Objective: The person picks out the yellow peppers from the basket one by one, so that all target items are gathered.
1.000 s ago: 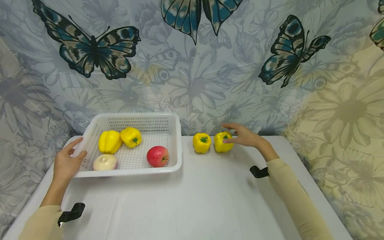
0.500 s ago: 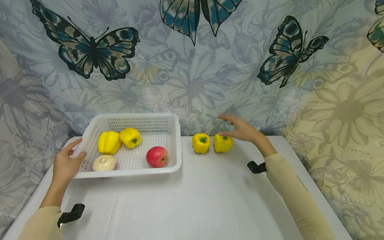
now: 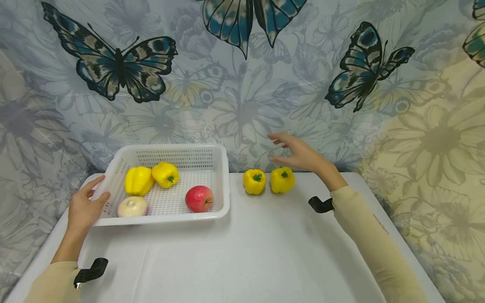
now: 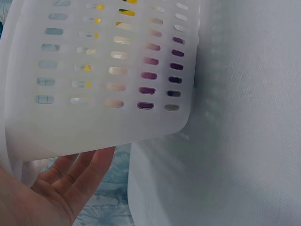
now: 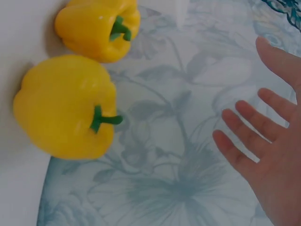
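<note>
Left hand (image 3: 85, 208) apparently in a grip on white basket (image 3: 168, 201), right hand (image 3: 297, 154), fingers apart, near 2 yellow peppers (image 3: 282, 181).

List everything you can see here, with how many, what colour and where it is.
basket: 1, white, on the table's left
basket peppers: 2, yellow, towards the back left
onion-like vegetable: 1, pale and purple, basket's front left
apple: 1, red, basket's front right
table peppers: 2, yellow, right of the basket
table: 1, white, below
backdrop: 1, grey-blue and yellowish, behind, with butterflies
wrist mounts: 2, black, at the cuffs
sleeves: 2, beige, both arms
left hand: 1, gripping the basket's left end
right hand: 1, raised near the table peppers, holding nothing
</note>
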The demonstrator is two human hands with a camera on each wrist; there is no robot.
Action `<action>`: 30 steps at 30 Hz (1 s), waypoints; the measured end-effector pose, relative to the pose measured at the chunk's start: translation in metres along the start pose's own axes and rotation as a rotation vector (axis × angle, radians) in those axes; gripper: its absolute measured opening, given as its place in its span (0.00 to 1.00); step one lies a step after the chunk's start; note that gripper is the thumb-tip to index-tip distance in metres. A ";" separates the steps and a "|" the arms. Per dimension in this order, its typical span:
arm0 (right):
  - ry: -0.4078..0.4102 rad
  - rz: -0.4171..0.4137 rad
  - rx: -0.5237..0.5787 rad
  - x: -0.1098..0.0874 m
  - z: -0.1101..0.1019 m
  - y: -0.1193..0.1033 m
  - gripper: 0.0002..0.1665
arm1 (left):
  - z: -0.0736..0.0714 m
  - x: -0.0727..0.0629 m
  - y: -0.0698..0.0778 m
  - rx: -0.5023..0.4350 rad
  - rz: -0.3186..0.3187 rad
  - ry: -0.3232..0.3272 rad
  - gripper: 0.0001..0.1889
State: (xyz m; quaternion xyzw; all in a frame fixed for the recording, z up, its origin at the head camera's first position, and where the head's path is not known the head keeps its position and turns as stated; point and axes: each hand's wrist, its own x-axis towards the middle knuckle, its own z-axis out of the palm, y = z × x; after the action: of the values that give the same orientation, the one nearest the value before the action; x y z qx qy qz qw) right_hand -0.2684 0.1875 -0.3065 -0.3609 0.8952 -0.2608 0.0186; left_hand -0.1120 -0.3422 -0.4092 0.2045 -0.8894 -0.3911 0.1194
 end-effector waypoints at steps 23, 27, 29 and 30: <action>-0.008 -0.082 0.042 0.055 0.023 -0.060 0.43 | 0.000 0.000 0.003 0.005 -0.020 -0.001 0.30; 0.002 -0.089 0.041 0.063 0.030 -0.065 0.42 | 0.000 0.002 0.001 0.001 -0.021 -0.004 0.30; 0.003 -0.098 0.045 0.067 0.034 -0.068 0.42 | 0.000 0.002 0.000 -0.001 -0.023 -0.006 0.31; 0.005 -0.098 0.043 0.068 0.036 -0.069 0.42 | 0.000 0.002 0.000 -0.001 -0.021 -0.006 0.31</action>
State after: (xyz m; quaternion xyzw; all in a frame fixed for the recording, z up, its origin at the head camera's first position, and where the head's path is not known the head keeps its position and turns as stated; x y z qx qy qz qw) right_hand -0.2672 0.0848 -0.2939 -0.4030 0.8709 -0.2812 0.0114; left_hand -0.1141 -0.3435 -0.4089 0.2127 -0.8872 -0.3935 0.1129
